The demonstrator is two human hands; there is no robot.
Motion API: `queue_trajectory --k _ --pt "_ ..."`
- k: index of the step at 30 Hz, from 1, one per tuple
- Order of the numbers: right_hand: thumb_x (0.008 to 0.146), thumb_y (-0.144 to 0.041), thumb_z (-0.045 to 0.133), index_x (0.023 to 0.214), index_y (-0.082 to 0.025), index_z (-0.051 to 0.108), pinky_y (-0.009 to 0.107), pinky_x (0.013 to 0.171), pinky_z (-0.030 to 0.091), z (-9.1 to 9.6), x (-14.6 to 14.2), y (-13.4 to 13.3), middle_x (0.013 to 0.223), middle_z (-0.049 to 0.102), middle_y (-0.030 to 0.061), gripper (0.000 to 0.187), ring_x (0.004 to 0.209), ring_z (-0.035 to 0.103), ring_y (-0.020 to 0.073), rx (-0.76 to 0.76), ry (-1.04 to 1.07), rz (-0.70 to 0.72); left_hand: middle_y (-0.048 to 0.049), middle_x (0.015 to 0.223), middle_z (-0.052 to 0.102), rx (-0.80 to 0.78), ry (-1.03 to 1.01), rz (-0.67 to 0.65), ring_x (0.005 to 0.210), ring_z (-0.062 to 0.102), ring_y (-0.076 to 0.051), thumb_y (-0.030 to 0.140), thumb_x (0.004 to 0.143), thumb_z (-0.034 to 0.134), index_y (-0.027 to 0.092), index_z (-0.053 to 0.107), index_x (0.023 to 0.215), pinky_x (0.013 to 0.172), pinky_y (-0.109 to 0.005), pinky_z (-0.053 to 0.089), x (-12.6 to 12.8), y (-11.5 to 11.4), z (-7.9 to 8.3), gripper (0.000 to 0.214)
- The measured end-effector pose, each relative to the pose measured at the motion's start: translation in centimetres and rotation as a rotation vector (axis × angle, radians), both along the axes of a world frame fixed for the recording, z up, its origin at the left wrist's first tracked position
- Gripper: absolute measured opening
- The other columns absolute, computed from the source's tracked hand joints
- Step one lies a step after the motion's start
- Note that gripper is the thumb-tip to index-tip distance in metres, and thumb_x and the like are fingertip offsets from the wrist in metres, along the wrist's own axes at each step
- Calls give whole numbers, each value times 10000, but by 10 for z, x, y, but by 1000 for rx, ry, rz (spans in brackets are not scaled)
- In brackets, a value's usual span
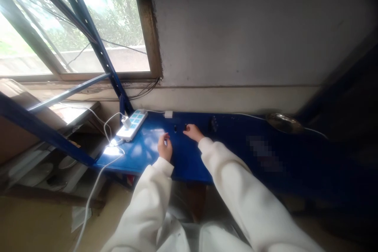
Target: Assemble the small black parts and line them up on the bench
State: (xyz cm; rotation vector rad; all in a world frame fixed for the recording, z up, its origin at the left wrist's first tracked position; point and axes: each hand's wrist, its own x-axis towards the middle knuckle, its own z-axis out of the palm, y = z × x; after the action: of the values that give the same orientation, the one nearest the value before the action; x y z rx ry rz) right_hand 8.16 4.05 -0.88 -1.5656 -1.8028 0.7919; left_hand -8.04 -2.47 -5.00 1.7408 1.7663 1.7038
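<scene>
Both my arms in white sleeves reach over a blue table (189,161). My left hand (164,146) rests on the tabletop with its fingers curled, pinching something small that I cannot make out. My right hand (193,131) lies further back, fingers bent, its fingertips at a small dark part (185,127). Another small dark part (175,128) stands on the table between the two hands.
A white power strip (132,125) with a plugged-in charger and white cables lies at the table's left rear. A dark object (214,123) and a metal bowl (284,122) sit along the back wall. Blue shelf struts (88,27) cross the window at left.
</scene>
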Motion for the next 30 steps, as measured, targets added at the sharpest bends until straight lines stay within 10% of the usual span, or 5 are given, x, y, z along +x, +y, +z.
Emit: queue_trajectory --k 13,30 --pt "727 -206 598 706 -173 597 215 604 397 -25 -23 15 746 660 38 40 677 594 130 67 -193 -21 -69 817 656 -52 21 -71 801 614 -172 134 783 430 157 595 928 758 -350 501 3 -4 0 221" --pt "706 -209 650 966 -160 632 251 723 455 -12 -14 -1 850 677 66 266 786 626 166 -13 -150 42 -55 785 652 -10 32 -68 764 606 -159 101 759 438 156 603 901 747 -326 491 2 -2 -2 225"
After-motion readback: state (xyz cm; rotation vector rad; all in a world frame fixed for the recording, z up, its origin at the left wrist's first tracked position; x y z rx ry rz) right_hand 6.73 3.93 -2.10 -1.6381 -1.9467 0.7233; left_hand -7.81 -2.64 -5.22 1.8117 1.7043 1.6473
